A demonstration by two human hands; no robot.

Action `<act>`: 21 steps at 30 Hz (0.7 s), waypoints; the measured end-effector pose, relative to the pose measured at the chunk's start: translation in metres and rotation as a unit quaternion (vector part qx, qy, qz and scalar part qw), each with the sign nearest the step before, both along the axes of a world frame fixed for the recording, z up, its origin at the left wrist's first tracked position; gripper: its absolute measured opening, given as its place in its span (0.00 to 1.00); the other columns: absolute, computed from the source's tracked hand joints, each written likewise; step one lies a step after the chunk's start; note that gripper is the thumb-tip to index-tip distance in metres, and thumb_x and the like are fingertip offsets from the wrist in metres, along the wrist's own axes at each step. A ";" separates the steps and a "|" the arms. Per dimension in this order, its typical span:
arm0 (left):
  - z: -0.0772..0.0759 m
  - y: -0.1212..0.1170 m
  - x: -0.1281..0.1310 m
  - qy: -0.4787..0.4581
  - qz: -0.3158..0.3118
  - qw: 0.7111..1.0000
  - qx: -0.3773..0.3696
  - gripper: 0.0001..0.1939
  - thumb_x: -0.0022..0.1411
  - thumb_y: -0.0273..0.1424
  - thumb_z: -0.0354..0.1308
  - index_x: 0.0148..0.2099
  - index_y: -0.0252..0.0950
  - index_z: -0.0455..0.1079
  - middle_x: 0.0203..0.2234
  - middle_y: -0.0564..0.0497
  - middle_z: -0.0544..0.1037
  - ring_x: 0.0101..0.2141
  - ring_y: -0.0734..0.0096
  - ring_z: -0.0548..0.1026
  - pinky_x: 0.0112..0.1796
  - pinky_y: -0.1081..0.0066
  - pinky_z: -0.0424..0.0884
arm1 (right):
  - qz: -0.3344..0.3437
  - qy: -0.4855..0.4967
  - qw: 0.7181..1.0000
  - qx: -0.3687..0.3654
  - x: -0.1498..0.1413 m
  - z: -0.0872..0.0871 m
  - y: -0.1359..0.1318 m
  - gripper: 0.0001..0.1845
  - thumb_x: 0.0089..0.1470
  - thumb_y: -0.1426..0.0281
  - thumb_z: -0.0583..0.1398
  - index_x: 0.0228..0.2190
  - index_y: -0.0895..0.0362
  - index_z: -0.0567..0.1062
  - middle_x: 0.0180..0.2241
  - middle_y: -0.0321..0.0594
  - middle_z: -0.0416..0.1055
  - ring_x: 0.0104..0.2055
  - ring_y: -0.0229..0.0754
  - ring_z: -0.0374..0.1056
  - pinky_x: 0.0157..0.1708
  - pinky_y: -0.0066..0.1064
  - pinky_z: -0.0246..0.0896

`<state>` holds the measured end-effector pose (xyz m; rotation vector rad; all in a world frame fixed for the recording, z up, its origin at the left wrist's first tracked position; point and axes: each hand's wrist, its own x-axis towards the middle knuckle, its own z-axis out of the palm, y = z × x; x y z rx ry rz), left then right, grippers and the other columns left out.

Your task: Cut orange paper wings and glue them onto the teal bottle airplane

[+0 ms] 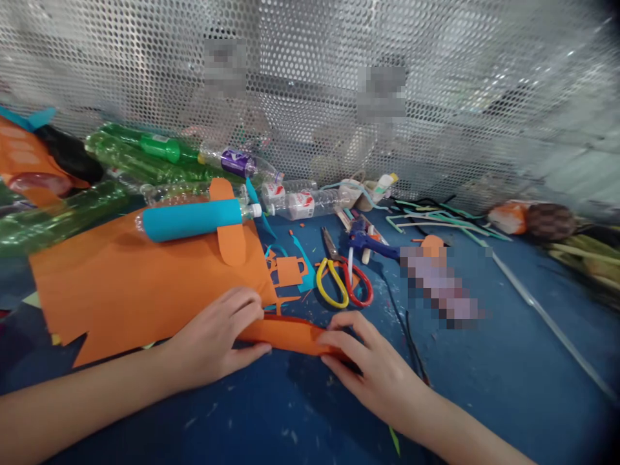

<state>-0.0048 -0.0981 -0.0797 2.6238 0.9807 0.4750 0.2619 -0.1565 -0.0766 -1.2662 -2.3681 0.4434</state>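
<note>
Head view: left hand [217,339] and right hand [375,365] apart, each clamped on one end of curled orange strip [293,337], over blue table [242,423] (whether touching it, cannot tell). Scissors [338,259], handles yellow and red, just beyond strip. Blue-wrapped bottle [192,220] lies on orange sheet [121,284], left of scissors.

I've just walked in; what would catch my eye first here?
Probably the bright orange strip held between the left hand and right hand, low in the middle. Behind the left hand, a blue-wrapped bottle lies on a large orange sheet. Just beyond the strip, scissors with yellow and red handles stand out.
</note>
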 end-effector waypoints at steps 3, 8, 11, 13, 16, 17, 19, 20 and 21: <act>0.000 0.001 0.000 0.020 -0.009 1.000 0.014 0.08 0.61 0.36 0.52 0.38 0.36 0.63 0.42 0.45 0.65 0.43 0.60 0.67 0.43 0.60 0.68 | -0.006 0.017 1.000 -0.007 0.000 0.001 0.000 0.17 0.55 0.76 0.55 0.47 0.54 0.64 0.45 0.45 0.61 0.49 0.44 0.61 0.49 0.40 0.62; -0.003 -0.001 -0.002 0.028 -0.070 0.996 0.047 0.08 0.63 0.32 0.49 0.42 0.39 0.66 0.40 0.45 0.65 0.41 0.62 0.68 0.41 0.62 0.69 | 0.009 0.021 1.000 0.021 0.001 -0.002 0.002 0.20 0.56 0.78 0.53 0.50 0.52 0.64 0.44 0.43 0.63 0.46 0.42 0.62 0.47 0.38 0.62; -0.005 -0.003 -0.006 0.014 -0.065 0.996 0.054 0.14 0.60 0.36 0.53 0.48 0.39 0.65 0.47 0.42 0.63 0.45 0.58 0.67 0.42 0.60 0.69 | 0.021 0.028 0.999 0.029 0.003 -0.003 0.004 0.17 0.54 0.82 0.51 0.40 0.53 0.71 0.44 0.43 0.63 0.47 0.42 0.62 0.46 0.37 0.62; -0.005 -0.004 -0.008 -0.006 -0.079 0.996 0.050 0.20 0.58 0.39 0.55 0.51 0.38 0.63 0.51 0.40 0.62 0.49 0.54 0.65 0.45 0.58 0.68 | 0.016 0.031 0.999 0.032 0.003 -0.003 0.005 0.18 0.50 0.85 0.51 0.36 0.53 0.72 0.47 0.43 0.62 0.51 0.43 0.60 0.48 0.39 0.61; -0.001 -0.002 -0.011 -0.038 -0.130 0.990 0.028 0.24 0.57 0.41 0.56 0.54 0.39 0.60 0.50 0.41 0.65 0.50 0.53 0.64 0.49 0.56 0.64 | 0.000 0.033 0.998 0.046 0.004 -0.003 0.005 0.19 0.46 0.86 0.51 0.32 0.54 0.72 0.52 0.43 0.58 0.56 0.46 0.55 0.52 0.43 0.57; 0.001 -0.002 -0.011 -0.052 -0.146 0.988 0.021 0.25 0.57 0.41 0.55 0.55 0.39 0.59 0.49 0.41 0.67 0.50 0.53 0.64 0.50 0.55 0.63 | -0.007 0.034 0.998 0.050 0.004 -0.003 0.005 0.19 0.46 0.86 0.50 0.31 0.54 0.72 0.54 0.43 0.56 0.58 0.47 0.53 0.53 0.44 0.56; 0.004 0.000 -0.011 -0.074 -0.157 0.985 0.006 0.24 0.59 0.40 0.53 0.55 0.39 0.59 0.48 0.42 0.69 0.50 0.54 0.65 0.51 0.54 0.61 | -0.026 0.044 0.997 0.057 0.004 -0.002 0.005 0.19 0.45 0.87 0.50 0.29 0.54 0.73 0.57 0.42 0.53 0.59 0.48 0.52 0.53 0.44 0.56; 0.005 0.000 -0.010 -0.078 -0.153 0.985 -0.002 0.23 0.59 0.40 0.53 0.55 0.40 0.60 0.48 0.43 0.69 0.50 0.55 0.65 0.52 0.54 0.60 | -0.037 0.053 0.996 0.059 0.004 -0.001 0.005 0.20 0.45 0.87 0.50 0.29 0.54 0.73 0.58 0.42 0.51 0.59 0.48 0.51 0.53 0.44 0.56; 0.006 0.000 -0.009 -0.076 -0.144 0.987 -0.011 0.22 0.59 0.39 0.53 0.55 0.41 0.60 0.48 0.44 0.70 0.49 0.55 0.66 0.52 0.54 0.60 | -0.046 0.064 0.995 0.062 0.004 0.000 0.005 0.20 0.46 0.86 0.50 0.29 0.54 0.74 0.59 0.41 0.50 0.60 0.48 0.52 0.53 0.43 0.56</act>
